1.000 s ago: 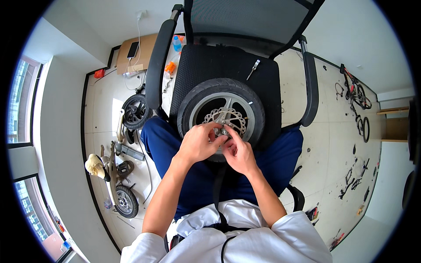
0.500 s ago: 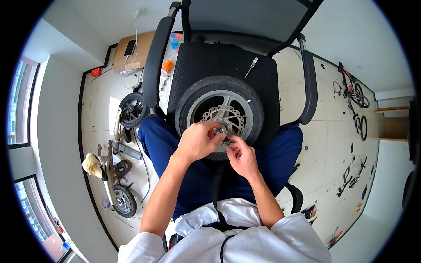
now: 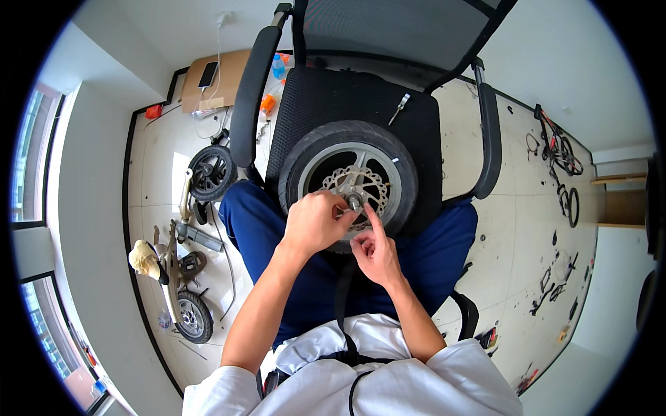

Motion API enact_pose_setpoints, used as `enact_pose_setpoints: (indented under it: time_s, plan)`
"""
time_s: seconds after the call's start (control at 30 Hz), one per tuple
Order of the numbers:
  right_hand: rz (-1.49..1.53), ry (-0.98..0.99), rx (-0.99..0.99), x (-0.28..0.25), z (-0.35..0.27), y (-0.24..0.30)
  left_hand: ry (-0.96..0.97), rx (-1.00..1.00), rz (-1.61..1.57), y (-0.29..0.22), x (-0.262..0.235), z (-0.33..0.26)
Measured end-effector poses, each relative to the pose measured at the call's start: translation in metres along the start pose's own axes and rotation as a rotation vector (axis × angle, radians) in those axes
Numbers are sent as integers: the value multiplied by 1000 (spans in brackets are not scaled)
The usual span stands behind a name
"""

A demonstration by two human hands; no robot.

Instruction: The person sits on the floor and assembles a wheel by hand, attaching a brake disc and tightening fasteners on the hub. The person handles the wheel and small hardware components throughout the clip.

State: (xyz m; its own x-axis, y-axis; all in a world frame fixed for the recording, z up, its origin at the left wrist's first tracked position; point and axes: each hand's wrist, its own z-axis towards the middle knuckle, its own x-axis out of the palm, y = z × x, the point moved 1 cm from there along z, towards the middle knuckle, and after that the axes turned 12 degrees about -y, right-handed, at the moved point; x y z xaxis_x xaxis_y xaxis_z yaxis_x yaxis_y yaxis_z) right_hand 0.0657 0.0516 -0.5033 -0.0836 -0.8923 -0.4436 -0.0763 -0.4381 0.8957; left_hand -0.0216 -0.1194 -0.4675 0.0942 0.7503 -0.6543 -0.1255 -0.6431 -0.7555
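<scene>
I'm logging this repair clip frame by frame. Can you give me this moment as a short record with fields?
Setting: room with tiled floor, seen from above
Main thing: small wheel with black tyre and brake disc, lying flat on the black office chair
Left hand: fingers pinched at the wheel's hub
Right hand: index finger raised to the hub
On chair seat: small metal tool
On floor, left: partly dismantled scooter, loose wheel

Your one head camera looks straight down, close over your lap, the chair (image 3: 361, 104) seat and the floor (image 3: 513, 208).
</scene>
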Motion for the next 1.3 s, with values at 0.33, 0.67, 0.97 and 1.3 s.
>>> enact_pose_setpoints:
  time_s: [0.33,0.67,0.97,1.3]
  plan:
    - [-65,38,-104,-6,13,-5,32,-42,-42,-5,-10,7]
    - [87,-39,19,-7,21,14,53,-24,-87,-2,-6,5]
    - [10,-23,-24,-9,14,2,21,-25,-149,-3,-2,5]
    - [43,-57,1,-8,16,-1,102,-22,-20,1,3,-3]
